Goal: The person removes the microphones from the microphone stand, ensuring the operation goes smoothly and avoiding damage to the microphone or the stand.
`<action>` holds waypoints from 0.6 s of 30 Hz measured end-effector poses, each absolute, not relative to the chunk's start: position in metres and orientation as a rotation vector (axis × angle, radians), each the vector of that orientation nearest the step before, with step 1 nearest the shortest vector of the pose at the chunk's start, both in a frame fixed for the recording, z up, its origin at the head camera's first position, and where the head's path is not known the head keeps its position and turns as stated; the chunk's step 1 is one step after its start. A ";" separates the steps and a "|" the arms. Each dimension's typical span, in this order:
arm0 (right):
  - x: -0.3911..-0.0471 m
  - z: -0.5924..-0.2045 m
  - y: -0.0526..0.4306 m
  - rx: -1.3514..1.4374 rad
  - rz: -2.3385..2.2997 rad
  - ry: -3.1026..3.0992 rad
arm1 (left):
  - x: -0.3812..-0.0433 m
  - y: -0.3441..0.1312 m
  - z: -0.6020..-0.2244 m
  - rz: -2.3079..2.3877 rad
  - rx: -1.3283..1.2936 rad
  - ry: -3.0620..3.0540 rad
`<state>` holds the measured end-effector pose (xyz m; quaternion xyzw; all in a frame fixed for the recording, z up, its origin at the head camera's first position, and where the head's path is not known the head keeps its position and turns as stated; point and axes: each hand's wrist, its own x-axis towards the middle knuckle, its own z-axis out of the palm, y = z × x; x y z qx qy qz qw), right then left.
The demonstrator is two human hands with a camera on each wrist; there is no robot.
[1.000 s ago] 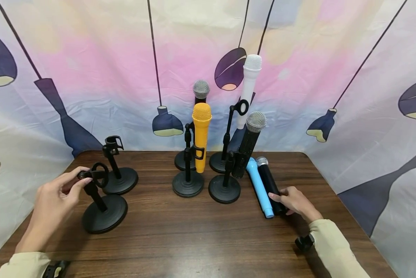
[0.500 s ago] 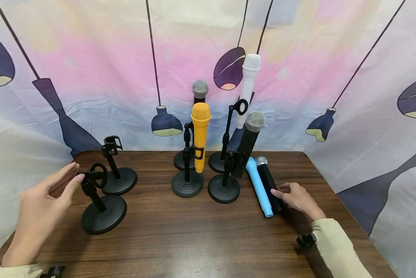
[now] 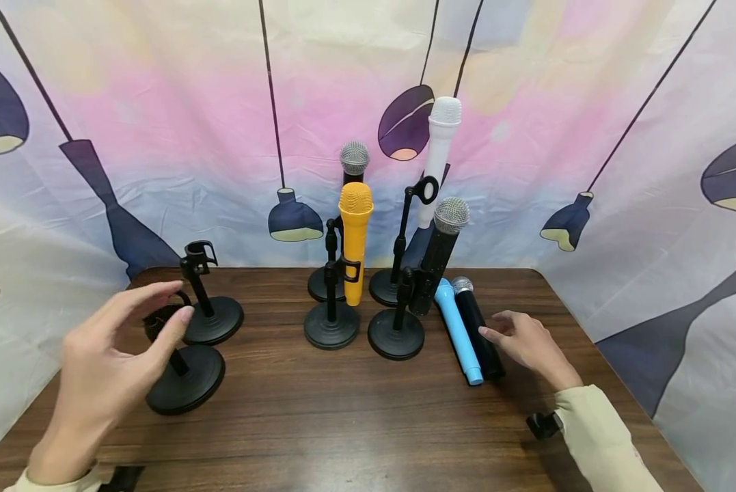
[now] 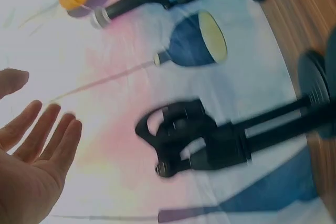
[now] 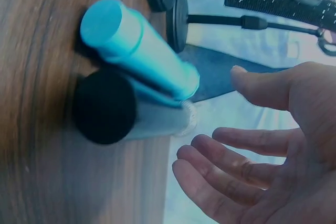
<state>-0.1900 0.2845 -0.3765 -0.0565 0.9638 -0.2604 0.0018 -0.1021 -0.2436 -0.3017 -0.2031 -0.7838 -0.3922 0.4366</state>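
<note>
1. Left hand [image 3: 118, 352] is hovering beside the near left stand [image 3: 197, 383], thumb and fingers spread well apart, holding nothing
2. Far left stand [image 3: 216, 321] is standing just beyond it, clip on top
3. Right hand [image 3: 534, 348] is hovering at the near end of the black microphone [image 3: 473, 318], fingers loosely parted, gripping nothing
4. That mic is lying on the right of the table [image 3: 343, 444], blue microphone [image 3: 460, 335] lying just left of it
5. Middle stands are carrying mics: yellow microphone [image 3: 355, 236] near left, speckled microphone [image 3: 439, 256] tilting near right, white microphone [image 3: 438, 150] far right, silver-headed microphone [image 3: 355, 158] far left
6. Patterned cloth [image 3: 189, 102] is hanging at far side
</note>
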 end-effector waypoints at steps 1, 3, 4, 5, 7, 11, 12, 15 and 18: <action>-0.189 -0.376 0.283 -0.182 -0.821 3.034 | -0.104 -0.238 -0.302 -1.007 -0.535 -1.934; -0.185 -0.373 0.279 -0.191 -0.834 3.047 | -0.106 -0.229 -0.304 -1.044 -0.567 -1.942; -0.184 -0.373 0.278 -0.199 -0.841 3.052 | -0.108 -0.225 -0.305 -1.062 -0.583 -1.948; -0.182 -0.372 0.276 -0.200 -0.847 3.057 | -0.110 -0.221 -0.306 -1.070 -0.594 -1.956; -0.180 -0.370 0.272 -0.202 -0.855 3.063 | -0.113 -0.214 -0.309 -1.070 -0.612 -1.988; -0.174 -0.365 0.263 -0.211 -0.862 3.080 | -0.120 -0.200 -0.314 -1.081 -0.659 -2.063; -0.172 -0.364 0.261 -0.220 -0.861 3.088 | -0.122 -0.196 -0.315 -1.081 -0.669 -2.084; -0.168 -0.361 0.253 -0.267 -0.866 3.118 | -0.128 -0.187 -0.319 -1.107 -0.675 -2.150; -0.163 -0.358 0.245 -0.321 -0.887 3.139 | -0.135 -0.178 -0.322 -1.131 -0.638 -2.234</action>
